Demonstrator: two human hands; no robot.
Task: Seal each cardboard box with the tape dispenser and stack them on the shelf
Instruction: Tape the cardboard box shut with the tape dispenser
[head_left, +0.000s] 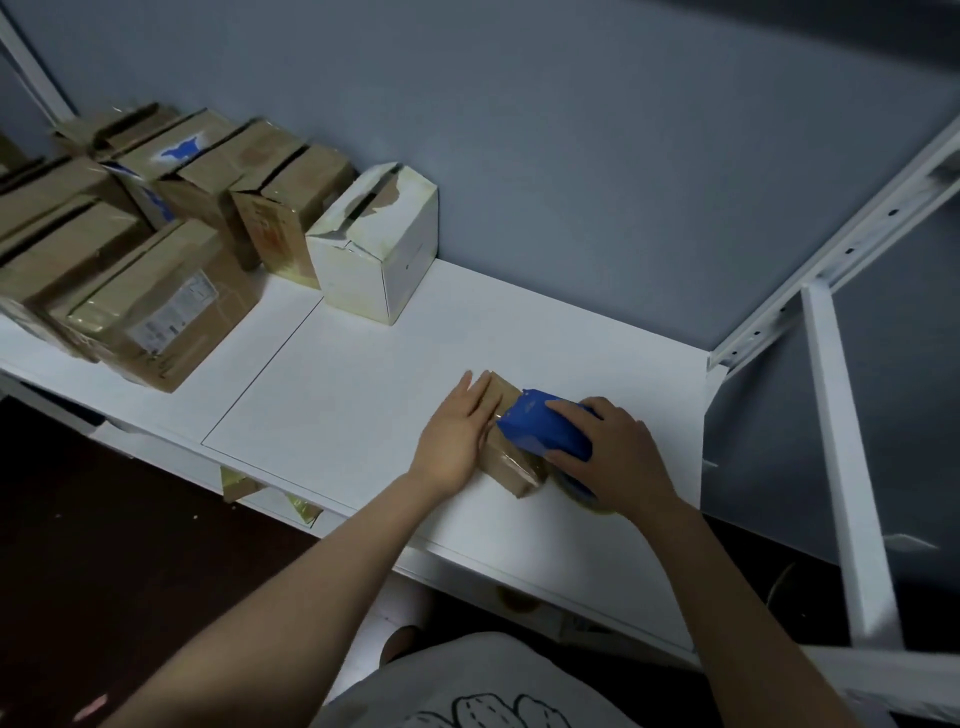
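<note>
You had the small cardboard box (511, 467) lying near the front edge of the shelf (337, 395), toward its right end, well apart from the brown boxes (156, 312) packed along the left and from the white box (374, 249) at the back. Your left hand (457, 436) lay flat on the box's left side, fingers straight and together, pressing down rather than gripping. Your right hand (618, 452) was wrapped over the blue tape dispenser (545, 423), fingers curled across its top and thumb on the near side. The dispenser's front sat on top of the box, and its roll hung low off the box's right side, close to the shelf.

A box that small was probably light, and the shelf looked smooth. The drag of the tape could easily have slid or spun the box, so your flat left hand was the anchor. Cardboard is stiffest along its edges and gives most over the middle of the flaps. Pressing near the left edge, as you were, suited it better than leaning on the seam.

The near end of the box showed a glossy film, which I took for tape and judged slippery. For the lift to the stack, the bare cardboard of the long sides looked the better hold: one hand, fingers on one face and thumb on the other. I could not see the dispenser's cutting edge, so your left fingertips were safest kept out of its path.
</note>
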